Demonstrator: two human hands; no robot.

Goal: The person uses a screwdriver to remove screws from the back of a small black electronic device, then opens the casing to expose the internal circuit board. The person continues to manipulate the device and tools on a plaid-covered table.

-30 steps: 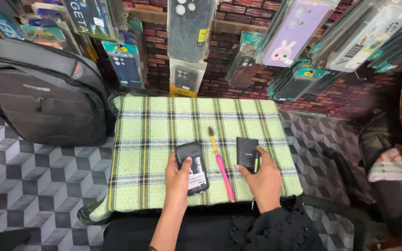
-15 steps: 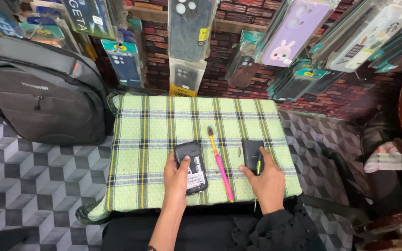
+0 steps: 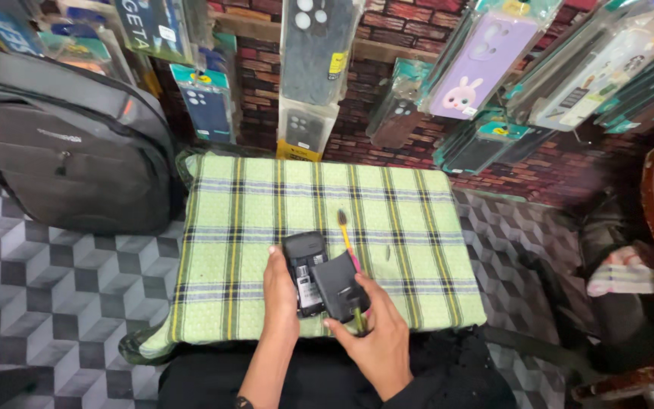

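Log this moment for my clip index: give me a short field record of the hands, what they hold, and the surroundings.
left hand: grips an opened black phone, its inside facing up
right hand: holds a dark back cover against the phone, plus a thin green tool
on cloth: brush with pink and yellow handle
surface: green checked cloth
left of table: grey backpack
behind: hanging phone cases on a brick wall

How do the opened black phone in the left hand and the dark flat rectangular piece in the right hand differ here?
The opened black phone shows a pale label inside its open back; the dark flat rectangular piece is plain and matte. The phone lies nearly straight along the green checked cloth, gripped by the left hand; the piece is tilted, overlapping the phone's right edge, held by the right hand. Both are dark and rectangular.
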